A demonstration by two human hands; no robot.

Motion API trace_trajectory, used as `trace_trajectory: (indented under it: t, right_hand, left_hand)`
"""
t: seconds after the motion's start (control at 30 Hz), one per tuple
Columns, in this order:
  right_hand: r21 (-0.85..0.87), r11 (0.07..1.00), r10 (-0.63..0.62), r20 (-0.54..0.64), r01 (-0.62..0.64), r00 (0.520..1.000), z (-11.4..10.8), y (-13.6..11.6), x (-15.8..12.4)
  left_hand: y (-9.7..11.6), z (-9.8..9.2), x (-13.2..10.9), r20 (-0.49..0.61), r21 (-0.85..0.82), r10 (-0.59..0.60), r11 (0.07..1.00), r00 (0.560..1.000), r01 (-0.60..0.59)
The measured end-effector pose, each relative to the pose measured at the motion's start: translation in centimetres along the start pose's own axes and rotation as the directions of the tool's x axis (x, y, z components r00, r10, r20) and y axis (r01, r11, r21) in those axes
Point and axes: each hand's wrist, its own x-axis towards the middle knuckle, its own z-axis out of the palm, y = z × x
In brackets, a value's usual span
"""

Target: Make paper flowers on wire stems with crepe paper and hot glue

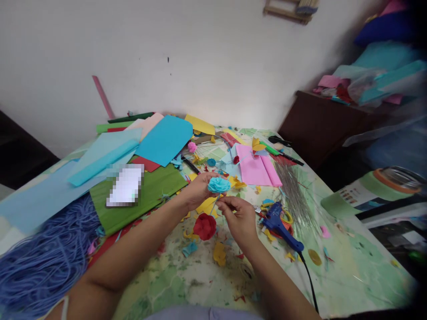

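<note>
Above the middle of the table, a light blue paper flower [219,184] is held upright between my two hands. My left hand [200,189] grips it from the left, close to the petals, its fingers partly hidden behind the bloom. Just below, my right hand [239,218] is closed in a pinch on the flower's thin stem. A red paper flower [204,226] lies on the table beneath the hands. Around it are yellow paper scraps [219,254] and a crumpled blue scrap [190,249].
A blue glue gun [282,227] with a black cord lies at right, beside thin silvery wires [295,191]. Coloured paper sheets [165,140], a phone [126,186] and blue yarn [50,262] cover the left side. A green jar [370,191] stands far right.
</note>
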Motion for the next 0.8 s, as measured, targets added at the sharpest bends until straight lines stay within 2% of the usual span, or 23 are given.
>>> trace_trajectory:
  t: [0.13,0.23,0.37,0.5,0.63,0.8]
  right_hand:
    - [0.095,0.995,0.039,0.021,-0.040,0.999,-0.34,-0.38,0.26]
    - [0.212,0.970,0.101,0.077,-0.115,0.992,-0.50,-0.54,0.54]
    - [0.340,0.909,0.194,0.173,-0.243,0.966,-0.57,-0.30,0.85]
    - [0.439,0.835,0.233,0.262,-0.331,0.937,-0.40,0.20,0.87]
    - [0.511,0.790,0.250,0.239,-0.340,0.938,-0.16,0.36,0.70]
    - [0.501,0.823,0.236,0.126,-0.267,0.963,-0.38,0.13,0.81]
  left_hand:
    - [-0.16,-0.07,-0.07,0.054,-0.003,0.035,0.999,0.998,-0.035]
    - [-0.20,-0.07,-0.12,0.048,-0.025,0.032,0.999,0.998,-0.030]
    - [-0.25,0.07,-0.29,0.062,-0.074,0.005,0.997,0.998,-0.001]
    - [-0.36,0.39,-0.45,0.107,-0.096,-0.032,0.994,0.994,0.043]
    - [-0.39,0.72,-0.47,0.087,-0.109,-0.043,0.993,0.995,0.053]
    - [-0.74,0.48,-0.14,0.082,-0.169,0.011,0.986,0.997,0.003]
